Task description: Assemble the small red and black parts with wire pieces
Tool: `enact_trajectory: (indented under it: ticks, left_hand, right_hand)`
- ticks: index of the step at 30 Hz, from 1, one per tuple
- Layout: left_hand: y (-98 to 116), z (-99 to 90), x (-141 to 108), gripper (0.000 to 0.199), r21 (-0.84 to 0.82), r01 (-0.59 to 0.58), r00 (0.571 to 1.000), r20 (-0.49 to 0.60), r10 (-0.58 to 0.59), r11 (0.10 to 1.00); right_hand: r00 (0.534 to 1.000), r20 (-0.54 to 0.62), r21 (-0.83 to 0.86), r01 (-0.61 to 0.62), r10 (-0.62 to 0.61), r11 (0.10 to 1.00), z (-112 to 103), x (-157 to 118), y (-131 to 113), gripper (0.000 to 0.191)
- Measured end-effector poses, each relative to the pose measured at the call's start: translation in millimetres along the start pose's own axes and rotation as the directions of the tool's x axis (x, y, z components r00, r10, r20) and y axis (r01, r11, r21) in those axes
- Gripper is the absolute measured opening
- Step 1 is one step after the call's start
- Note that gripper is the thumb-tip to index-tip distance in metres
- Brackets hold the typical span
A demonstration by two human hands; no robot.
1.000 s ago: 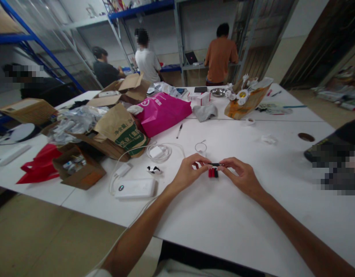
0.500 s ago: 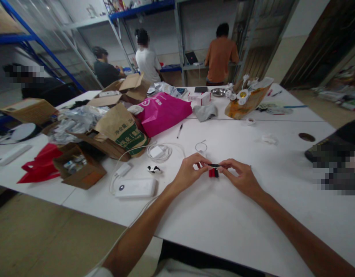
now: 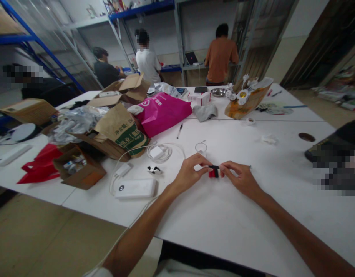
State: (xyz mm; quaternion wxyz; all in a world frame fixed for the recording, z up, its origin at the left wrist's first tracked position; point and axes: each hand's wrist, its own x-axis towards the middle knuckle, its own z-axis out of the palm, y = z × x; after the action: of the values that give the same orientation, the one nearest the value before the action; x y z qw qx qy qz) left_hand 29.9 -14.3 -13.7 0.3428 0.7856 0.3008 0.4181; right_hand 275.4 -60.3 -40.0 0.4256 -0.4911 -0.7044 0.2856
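My left hand point(image 3: 194, 169) pinches a small black strip-like piece point(image 3: 214, 167) at its left end, just above the table. Directly below that piece is a small red and black item point(image 3: 212, 173), too small to name; whether the two are joined I cannot tell. My right hand point(image 3: 240, 176) has its thumb and fingers closed in a pinch at the right end of the black piece. What sits between those fingertips is hidden. Beyond the left hand lies a thin looped wire point(image 3: 201, 145) beside a small whitish ring-shaped thing.
Left on the white table point(image 3: 212, 223) are a white power bank point(image 3: 135, 188), a coiled cable with a charger point(image 3: 157, 152), a small carton point(image 3: 82, 169) and a magenta bag point(image 3: 166, 115). A pen point(image 3: 179, 131) lies ahead. A dark bag point(image 3: 339, 142) stands right. Several people work behind.
My right hand has shifted slightly right and down, its fingertips drawing back along the black piece. More of the red and black item shows. My left hand has barely moved.
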Motion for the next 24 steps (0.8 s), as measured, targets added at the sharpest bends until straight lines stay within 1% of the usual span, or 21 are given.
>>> enact_trajectory:
  ticks: [4,5,8,9,12,15,18,21,24]
  left_hand:
    - [-0.7,1.5,-0.2,0.011,0.001,-0.024,1.0,0.008,0.024,1.0]
    - [-0.5,1.8,-0.1,0.01,0.004,-0.027,1.0,0.003,0.027,1.0]
    - [0.3,1.7,0.5,0.01,0.021,-0.031,0.999,-0.026,0.031,0.999]
    - [0.5,1.4,0.8,0.01,0.025,-0.031,0.999,-0.038,0.032,0.999]
    - [0.6,0.0,1.3,0.011,0.027,-0.027,0.998,-0.062,0.028,0.999]
    - [0.5,-0.8,1.2,0.012,0.022,-0.022,0.999,-0.047,0.023,0.999]
    - [0.5,-0.3,1.0,0.013,0.017,-0.031,0.999,-0.038,0.031,0.999]
    - [0.5,0.7,1.0,0.014,0.015,-0.03,0.998,-0.055,0.031,0.999]
    - [1.1,0.6,1.3,0.014,0.01,-0.022,0.998,-0.054,0.023,1.0]
  right_hand:
    - [0.999,0.039,0.007,-0.021,0.021,1.0,0.8,-0.2,1.8,0.045]
    - [0.999,0.042,0.011,-0.033,0.033,0.999,1.4,-0.3,3.2,0.045]
    - [0.999,0.017,0.058,-0.05,0.049,0.997,3.9,-0.3,7.8,0.029]
    - [0.999,0.001,0.081,-0.044,0.044,0.996,4.6,-0.3,9.0,0.027]
    - [0.999,-0.031,0.117,-0.009,0.013,0.993,4.7,-0.1,8.8,0.028]
    - [1.0,-0.016,0.064,-0.002,0.003,0.998,2.4,0.3,4.6,0.024]
    - [1.0,0.016,0.005,-0.012,0.012,1.0,1.1,0.3,2.6,0.034]
    - [1.0,-0.02,0.029,-0.004,0.005,1.0,2.2,-0.1,4.8,0.027]
    - [0.999,-0.049,0.049,0.015,-0.013,0.999,2.7,0.1,6.0,0.026]
